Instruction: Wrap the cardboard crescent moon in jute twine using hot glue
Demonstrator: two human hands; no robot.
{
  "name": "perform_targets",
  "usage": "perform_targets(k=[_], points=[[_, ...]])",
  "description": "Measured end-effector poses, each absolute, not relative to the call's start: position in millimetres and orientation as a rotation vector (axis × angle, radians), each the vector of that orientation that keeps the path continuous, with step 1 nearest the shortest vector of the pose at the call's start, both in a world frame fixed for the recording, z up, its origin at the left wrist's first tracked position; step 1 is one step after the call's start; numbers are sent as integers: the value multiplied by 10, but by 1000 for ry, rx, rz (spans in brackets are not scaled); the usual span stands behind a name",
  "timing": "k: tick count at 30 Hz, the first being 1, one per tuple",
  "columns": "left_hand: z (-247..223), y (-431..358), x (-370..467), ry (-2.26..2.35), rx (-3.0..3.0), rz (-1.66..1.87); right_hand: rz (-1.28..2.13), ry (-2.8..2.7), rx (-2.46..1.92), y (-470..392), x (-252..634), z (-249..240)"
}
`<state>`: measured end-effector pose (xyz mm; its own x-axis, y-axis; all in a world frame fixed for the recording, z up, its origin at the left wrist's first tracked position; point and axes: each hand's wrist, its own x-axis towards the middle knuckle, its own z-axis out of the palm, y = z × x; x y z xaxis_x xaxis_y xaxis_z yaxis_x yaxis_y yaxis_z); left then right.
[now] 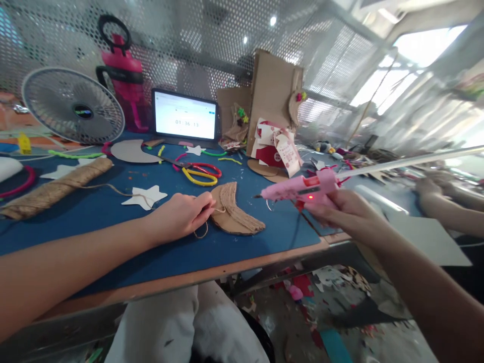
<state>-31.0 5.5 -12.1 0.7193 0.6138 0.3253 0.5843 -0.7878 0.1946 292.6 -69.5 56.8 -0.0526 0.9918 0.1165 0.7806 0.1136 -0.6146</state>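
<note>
My left hand [185, 216] is closed in a pinch on jute twine [218, 208] at the left side of a crescent-shaped cardboard piece [224, 222]. Rows of twine cover the crescent's inner part, while bare cardboard shows along its outer edge. From a twine-wound roll [62, 186] at the left, a strand runs across a white star [144, 197] toward my left hand. My right hand [346, 214] grips a pink hot glue gun [302, 187] with a lit red light. A long glue stick [412, 162] sticks out of its back; its nozzle points left, above and beside the crescent.
Scissors [198, 173] with red and yellow handles lie behind the crescent. A fan [75, 108], a pink bottle [123, 83], a tablet [185, 116] and upright cardboard [272, 96] stand at the back. Another person's hands [434, 189] are at the right. Scraps litter the floor [321, 302].
</note>
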Motion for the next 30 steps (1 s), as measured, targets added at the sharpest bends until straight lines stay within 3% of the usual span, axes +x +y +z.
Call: perform_targets(k=[14,21,26,30], points=[[-58,238,-364,835,2833,517,364,-1742,-1726,404,3035,-167],[-23,304,-379,768,2798,476,188,-1850,-1754,318,3086,-141],[-17,277,-369,800,2794,472,-126,-1787,-1692,-34,3112,-59],[-12,267,-365,822,2786,448,-95,-2054,-1542,-243,2920,56]])
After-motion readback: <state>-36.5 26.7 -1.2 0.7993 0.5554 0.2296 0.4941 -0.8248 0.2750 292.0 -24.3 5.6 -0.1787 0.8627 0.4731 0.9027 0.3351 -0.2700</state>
